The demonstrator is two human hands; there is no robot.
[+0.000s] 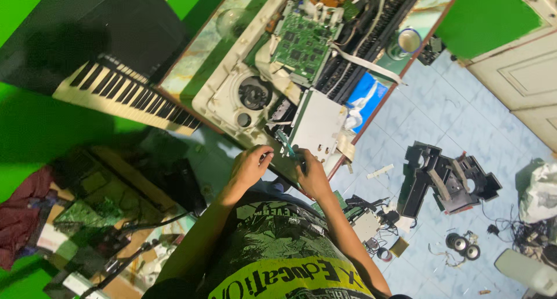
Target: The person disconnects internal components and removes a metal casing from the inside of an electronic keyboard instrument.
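Head view, seen rotated, the person's torso in a green and yellow printed shirt at the bottom edge. The left hand [249,167] is curled loosely with its fingers bent inward at the near edge of the opened cream plastic keyboard casing [223,99]; whether it pinches anything cannot be told. The right hand [313,174] is clenched round the handle of a slim green-handled screwdriver [285,143], whose shaft points up toward the casing and ends just beside the lower corner of a flat grey metal shielding plate [318,124]. That plate lies tilted over the casing's near end. Above it sits a green printed circuit board [301,44] with dark chips, and a white flat ribbon cable [365,64] runs from it toward the table's right edge. A round black speaker opening [254,93] is set in the casing left of the plate. The casing rests on a marbled table top with a red-brown rim [191,67]. A blue-rimmed round container [409,41] stands near the table's far right edge. To the left, a black electronic keyboard with white and black keys [125,93] lies against green surroundings. On the pale blue tiled floor [441,113] lie a black plastic chassis part [447,180] and two small round speakers [462,245], well apart from the hands.
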